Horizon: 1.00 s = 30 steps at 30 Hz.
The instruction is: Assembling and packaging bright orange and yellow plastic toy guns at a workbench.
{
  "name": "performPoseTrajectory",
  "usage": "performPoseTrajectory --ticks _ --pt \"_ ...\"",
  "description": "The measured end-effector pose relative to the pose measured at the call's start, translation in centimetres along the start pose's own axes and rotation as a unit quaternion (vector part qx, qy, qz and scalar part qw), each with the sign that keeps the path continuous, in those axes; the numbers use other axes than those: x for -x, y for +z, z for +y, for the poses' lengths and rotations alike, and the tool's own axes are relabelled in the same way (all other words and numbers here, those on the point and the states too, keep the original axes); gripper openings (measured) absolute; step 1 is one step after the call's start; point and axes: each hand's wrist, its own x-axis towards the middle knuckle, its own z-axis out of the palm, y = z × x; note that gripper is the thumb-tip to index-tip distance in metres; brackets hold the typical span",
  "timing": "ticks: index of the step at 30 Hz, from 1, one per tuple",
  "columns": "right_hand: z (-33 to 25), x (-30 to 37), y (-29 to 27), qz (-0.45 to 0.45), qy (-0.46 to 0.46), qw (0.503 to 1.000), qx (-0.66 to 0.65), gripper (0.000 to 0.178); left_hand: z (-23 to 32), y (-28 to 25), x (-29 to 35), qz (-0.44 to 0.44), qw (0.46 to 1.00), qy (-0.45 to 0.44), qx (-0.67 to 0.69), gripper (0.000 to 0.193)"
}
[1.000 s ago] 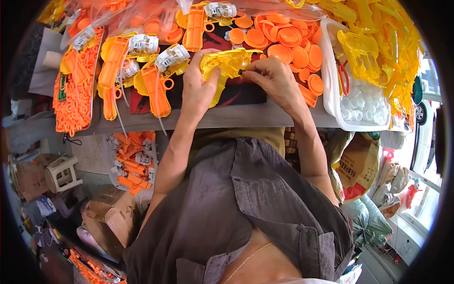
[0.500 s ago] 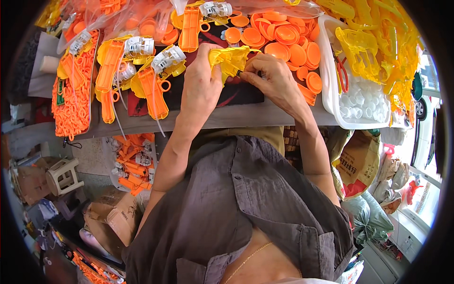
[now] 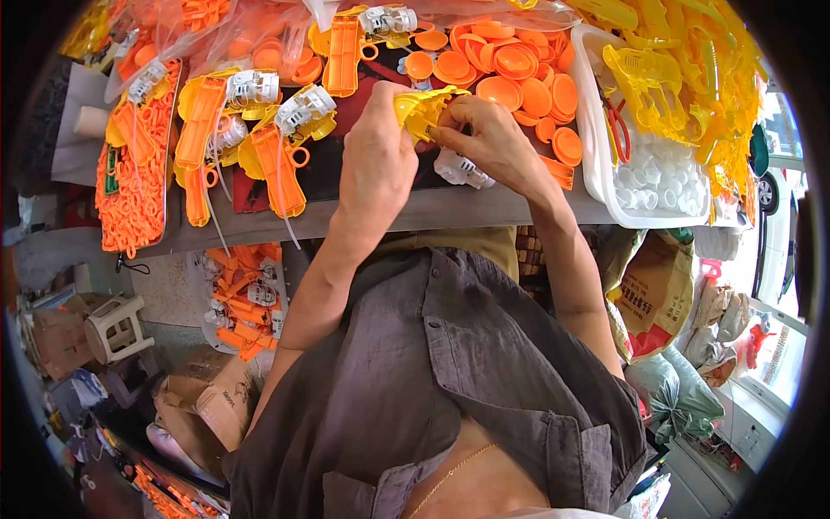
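A yellow plastic shell [image 3: 420,109], ribbed on its inner side, is held up over the front of the table. My left hand [image 3: 377,160] grips its left side, with the fingers wrapped behind it. At its right edge my right hand [image 3: 491,138] pinches with thumb and forefinger; any small part between those fingertips is hidden. Just under my right hand lies a white plastic mechanism [image 3: 462,169], partly covered by the hand. Left of my hands sit several half-built toys, each with an orange handle [image 3: 279,173], a yellow body and a white mechanism [image 3: 304,107].
Orange discs [image 3: 515,62] are heaped behind my right hand. To the right stands a white bin [image 3: 603,195] with small white cups, yellow shells [image 3: 648,82] piled above it. A tray of small orange parts [image 3: 130,212] is at the left. Red-handled pliers [image 3: 618,130] rest in the bin.
The yellow shell has turned and shows a narrower side. My left hand has shifted slightly right. A white mechanism now shows beneath my right hand, where none was visible before.
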Motion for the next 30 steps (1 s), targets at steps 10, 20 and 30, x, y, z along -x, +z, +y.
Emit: performPoseTrajectory --ticks 10,20,30 --pt "-1.5 -1.5 -0.6 -0.076 0.063 0.992 0.074 0.024 -3.2 -1.1 0.7 -0.088 0.97 -0.212 0.085 0.04" --pt "-0.4 0.4 -0.9 0.107 -0.089 0.99 0.003 0.021 -2.3 1.9 2.5 0.04 0.978 0.012 -0.202 0.009" --pt "3.0 10.3 -2.7 0.15 0.023 0.928 0.339 0.051 -2.3 2.7 1.2 0.02 0.97 0.011 -0.244 0.021"
